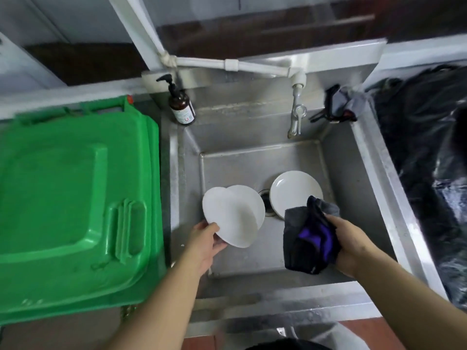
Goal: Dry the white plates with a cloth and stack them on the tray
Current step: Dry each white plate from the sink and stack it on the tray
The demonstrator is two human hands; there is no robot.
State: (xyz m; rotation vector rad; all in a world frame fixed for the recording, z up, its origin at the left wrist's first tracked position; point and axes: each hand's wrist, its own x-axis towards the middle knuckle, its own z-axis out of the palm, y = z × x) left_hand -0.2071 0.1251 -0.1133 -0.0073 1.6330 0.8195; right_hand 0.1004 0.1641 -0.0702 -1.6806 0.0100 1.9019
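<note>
My left hand (206, 242) grips the near rim of a white plate (228, 218), which it holds tilted over the left of the steel sink (364, 193). Behind it shows the edge of a second white plate (256, 200); whether my hand holds that one too I cannot tell. A stack of white plates (294, 189) lies flat on the sink floor at the right, beside the drain. My right hand (350, 239) grips a bunched dark grey and purple cloth (309, 239) just in front of that stack. No tray is in view.
A green bin lid (73, 198) fills the left side. A brown pump bottle (182, 107) stands at the sink's back left corner. The tap (295, 117) hangs over the back of the basin. Black plastic sheeting (424, 152) covers the area at right.
</note>
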